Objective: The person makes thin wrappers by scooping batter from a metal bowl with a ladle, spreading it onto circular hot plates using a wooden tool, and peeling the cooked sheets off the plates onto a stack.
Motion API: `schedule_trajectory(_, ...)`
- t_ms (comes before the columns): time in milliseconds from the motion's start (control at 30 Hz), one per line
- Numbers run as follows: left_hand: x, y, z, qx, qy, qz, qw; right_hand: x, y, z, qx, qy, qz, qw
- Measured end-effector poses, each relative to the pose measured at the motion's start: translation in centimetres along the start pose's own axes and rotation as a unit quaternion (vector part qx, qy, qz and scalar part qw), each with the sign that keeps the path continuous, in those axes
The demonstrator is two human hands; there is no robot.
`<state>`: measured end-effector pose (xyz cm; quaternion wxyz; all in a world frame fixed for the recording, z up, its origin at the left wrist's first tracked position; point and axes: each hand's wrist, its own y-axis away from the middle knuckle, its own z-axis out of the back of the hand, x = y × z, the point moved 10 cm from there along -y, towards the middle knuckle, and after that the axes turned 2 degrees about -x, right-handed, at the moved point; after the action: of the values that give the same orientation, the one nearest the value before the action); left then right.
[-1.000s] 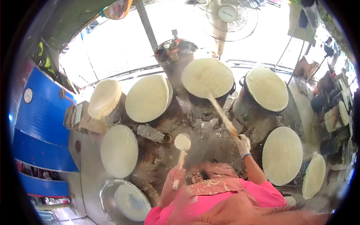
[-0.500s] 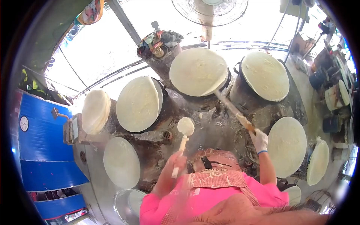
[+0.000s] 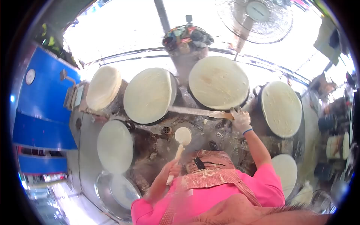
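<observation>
The person wears a bright pink short-sleeved shirt [image 3: 268, 185], a red-and-white checked apron [image 3: 213, 178] with pale smears, and a whitish glove [image 3: 241, 119] above a blue wristband [image 3: 247, 131].

The left hand [image 3: 172, 169] is closed around the handle of a ladle [image 3: 183, 136], and the round bowl of this ladle is filled with a pale mass. The right hand [image 3: 241, 120], in a whitish glove, holds one end of a long stick [image 3: 198, 111]. The other end of the stick lies at the edge of a pale disc [image 3: 148, 95]; whether they touch, I cannot tell. Further to the left there is a pile [image 3: 104, 88] of similar discs. Beyond the work area stands a fan [image 3: 258, 18], and at the lower left, a metal basin [image 3: 99, 186].
</observation>
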<state>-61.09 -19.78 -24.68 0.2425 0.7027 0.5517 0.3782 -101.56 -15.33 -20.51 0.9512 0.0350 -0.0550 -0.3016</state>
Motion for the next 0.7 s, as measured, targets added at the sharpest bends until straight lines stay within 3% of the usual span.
schedule_trajectory(167,3.3,-1.4,0.8,-0.014,0.047,-0.060,0.997,1.1,-7.2,-1.4,0.045,0.067,0.216,0.973)
schedule_trajectory(267,4.9,-2.1,1.7,-0.036,0.067,-0.081,0.994,1.9,-9.7,1.0,0.085,0.133,0.245,0.957)
schedule_trajectory(367,5.8,-2.7,3.2,-0.085,0.052,-0.109,0.989,1.3,-13.9,3.6,0.059,0.156,0.242,0.956)
schedule_trajectory(467,6.8,-1.6,1.9,-0.126,0.063,-0.152,0.978,0.7,-16.8,9.8,-0.067,0.109,0.230,0.965)
schedule_trajectory(500,7.2,-0.5,0.4,-0.139,0.079,-0.171,0.972,0.3,-18.4,10.6,-0.068,0.124,0.228,0.963)
schedule_trajectory(533,8.1,-0.4,-1.9,-0.022,0.179,-0.155,0.971,-0.3,-20.2,11.5,-0.069,0.138,0.226,0.962)
schedule_trajectory(600,8.4,-0.3,-3.8,0.102,0.282,-0.137,0.944,-1.4,-22.9,14.3,-0.084,0.101,0.193,0.972)
schedule_trajectory(700,8.5,-0.3,-3.8,0.114,0.304,-0.145,0.935,-1.7,-24.3,21.6,-0.132,0.022,0.155,0.979)
